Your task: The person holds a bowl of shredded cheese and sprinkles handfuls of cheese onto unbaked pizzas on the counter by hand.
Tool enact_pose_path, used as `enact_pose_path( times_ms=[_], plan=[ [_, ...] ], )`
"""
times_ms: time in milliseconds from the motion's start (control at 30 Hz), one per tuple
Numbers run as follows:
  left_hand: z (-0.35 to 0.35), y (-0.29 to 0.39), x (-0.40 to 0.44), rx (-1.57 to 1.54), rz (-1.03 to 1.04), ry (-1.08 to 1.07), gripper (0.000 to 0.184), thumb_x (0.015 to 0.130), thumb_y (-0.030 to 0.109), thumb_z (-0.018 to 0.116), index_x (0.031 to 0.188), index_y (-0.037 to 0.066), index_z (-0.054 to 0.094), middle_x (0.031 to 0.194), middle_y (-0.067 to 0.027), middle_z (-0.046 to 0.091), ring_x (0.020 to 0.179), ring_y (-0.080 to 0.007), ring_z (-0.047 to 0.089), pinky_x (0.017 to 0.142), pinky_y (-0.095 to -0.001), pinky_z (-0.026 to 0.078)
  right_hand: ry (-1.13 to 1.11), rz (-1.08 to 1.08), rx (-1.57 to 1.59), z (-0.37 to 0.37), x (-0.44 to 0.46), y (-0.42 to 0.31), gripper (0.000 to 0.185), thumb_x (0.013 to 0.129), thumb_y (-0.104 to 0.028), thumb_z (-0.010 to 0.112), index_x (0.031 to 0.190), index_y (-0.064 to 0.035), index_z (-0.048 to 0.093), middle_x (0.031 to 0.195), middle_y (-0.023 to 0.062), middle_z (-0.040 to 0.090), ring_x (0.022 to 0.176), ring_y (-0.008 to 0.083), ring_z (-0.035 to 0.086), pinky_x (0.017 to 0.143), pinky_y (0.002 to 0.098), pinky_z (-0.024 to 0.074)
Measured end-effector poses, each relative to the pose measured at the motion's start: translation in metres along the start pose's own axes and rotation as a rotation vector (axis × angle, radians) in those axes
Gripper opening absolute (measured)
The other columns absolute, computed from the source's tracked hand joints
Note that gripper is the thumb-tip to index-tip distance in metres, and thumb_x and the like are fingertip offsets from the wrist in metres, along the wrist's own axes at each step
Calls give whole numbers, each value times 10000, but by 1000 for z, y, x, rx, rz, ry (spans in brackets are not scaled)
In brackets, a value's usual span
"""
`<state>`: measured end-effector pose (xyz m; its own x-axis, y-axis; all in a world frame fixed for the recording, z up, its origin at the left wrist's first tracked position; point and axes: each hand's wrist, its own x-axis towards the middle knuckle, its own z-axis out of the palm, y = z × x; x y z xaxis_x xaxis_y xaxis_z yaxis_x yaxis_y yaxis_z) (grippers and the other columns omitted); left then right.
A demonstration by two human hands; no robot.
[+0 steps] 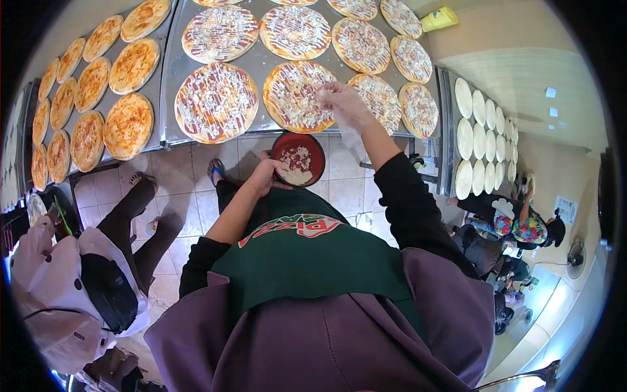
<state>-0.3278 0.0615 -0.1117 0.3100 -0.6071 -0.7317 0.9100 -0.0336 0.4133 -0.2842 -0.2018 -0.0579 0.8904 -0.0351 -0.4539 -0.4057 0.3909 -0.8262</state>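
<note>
My left hand [263, 176] grips the side of a round, dark-rimmed bowl [315, 155] with a reddish inside, held in front of the table edge. White crumbly shredded cheese [297, 171] lies in the bowl. My right hand [346, 104], in a clear plastic glove, hovers over the right side of a pizza [292, 98] with white sauce stripes and white shreds. Its fingers are pinched together and point down; what is between them is hidden. Just right of that hand lies another topped pizza [379, 101], partly covered by it.
Several topped pizzas [215, 102] fill the metal table [171, 98]. On the left table are sauced crusts [128, 126]; on a right rack, plain crusts [464, 137]. A yellow container [439, 19] stands at the far corner. A person with a backpack [108, 291] is at left, others at right.
</note>
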Motion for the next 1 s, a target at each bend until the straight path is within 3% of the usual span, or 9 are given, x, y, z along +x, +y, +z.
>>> enact_pose_path(
  times_ms=[100, 233, 300, 433, 600, 833, 867, 933, 1000],
  plan=[
    [-1, -2, 3, -7, -4, -3, 680, 659, 63, 484, 1257, 96, 161, 1176, -200, 404, 934, -385, 572, 617, -546, 569, 189, -148, -425, 4, 19, -12, 179, 837, -104, 606, 954, 32, 596, 729, 84, 621, 584, 137, 588, 569, 290, 506],
    [-7, -6, 9, -15, -14, -30, 695, 663, 69, 487, 1268, 92, 146, 1180, -204, 403, 934, -389, 574, 615, -547, 569, 303, -171, -874, 8, 35, -25, 235, 808, -110, 626, 1009, 11, 635, 745, 64, 633, 650, 111, 600, 623, 238, 494],
    [-14, -11, 17, -28, -23, -53, 706, 662, 71, 489, 1274, 92, 140, 1179, -205, 402, 938, -392, 573, 617, -550, 568, 341, -292, -1077, 6, 46, -24, 242, 770, -214, 639, 958, -71, 693, 686, 75, 625, 626, 142, 610, 630, 292, 490],
    [-6, -3, 7, -27, -31, -14, 737, 650, 70, 494, 1289, 92, 127, 1172, -208, 404, 953, -403, 566, 621, -558, 565, 326, -406, -1134, -6, 59, -16, 221, 745, -207, 639, 921, -90, 703, 685, 73, 638, 664, 160, 626, 653, 308, 485],
    [-10, -4, 8, -29, -28, -21, 749, 645, 54, 489, 1296, 84, 119, 1170, -209, 411, 948, -396, 572, 612, -554, 566, 313, -82, -970, 8, 26, -24, 231, 755, -142, 652, 953, -25, 673, 698, 61, 624, 647, 115, 600, 623, 267, 493],
    [-15, -3, 13, -9, -58, -25, 787, 651, 51, 489, 1326, 83, 85, 1143, -204, 439, 880, -369, 604, 604, -543, 569, 190, -9, -652, 27, 20, -6, 249, 744, -134, 672, 962, -14, 665, 739, 62, 641, 668, 111, 599, 638, 269, 497],
    [-19, -6, 18, -10, -58, -25, 787, 651, 51, 489, 1326, 83, 85, 1143, -204, 439, 880, -369, 604, 604, -543, 569, 176, -93, -785, 24, 29, -1, 252, 741, -154, 669, 961, -31, 670, 741, 63, 641, 662, 122, 600, 648, 281, 496],
    [-25, -8, 24, 3, -100, -128, 956, 645, 38, 474, 1380, 96, -135, 1097, -211, 575, 897, -344, 632, 701, -570, 543, 160, -177, -917, 36, 33, -5, 256, 738, -174, 666, 960, -48, 676, 743, 64, 640, 656, 134, 600, 659, 294, 496],
    [-21, -7, 19, -9, -77, -89, 851, 661, 52, 486, 1348, 90, -15, 1131, -213, 504, 904, -357, 614, 661, -559, 554, 245, -135, -1105, 48, 36, -17, 253, 750, -240, 645, 935, -75, 691, 770, 86, 655, 684, 165, 617, 684, 309, 492]
  ],
)
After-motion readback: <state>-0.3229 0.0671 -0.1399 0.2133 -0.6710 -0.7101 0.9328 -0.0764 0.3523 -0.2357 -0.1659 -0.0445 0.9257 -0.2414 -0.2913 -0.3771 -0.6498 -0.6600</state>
